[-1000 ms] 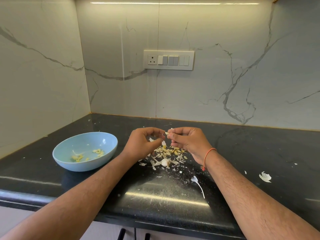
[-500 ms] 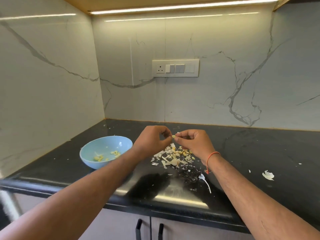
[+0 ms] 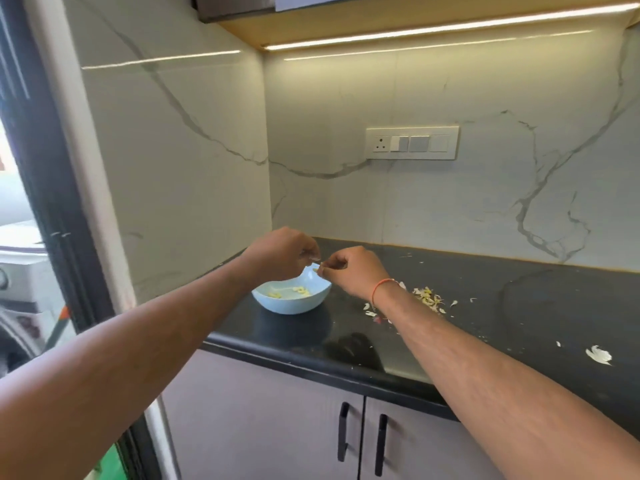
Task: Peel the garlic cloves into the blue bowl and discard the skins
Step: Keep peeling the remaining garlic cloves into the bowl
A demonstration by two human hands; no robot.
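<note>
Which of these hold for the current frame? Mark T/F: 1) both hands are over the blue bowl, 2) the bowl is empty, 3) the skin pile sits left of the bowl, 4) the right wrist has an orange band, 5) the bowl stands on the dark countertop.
1) Both hands are over the blue bowl. True: the left hand and right hand meet above the blue bowl, pinching a small garlic piece between them.
2) The bowl is empty. False: pale peeled cloves lie inside it.
3) Skin pile left of the bowl. False: the skin pile lies to its right.
4) Orange band on the right wrist. True: the orange band is there.
5) Bowl on the dark countertop. True: it stands on the countertop.
</note>
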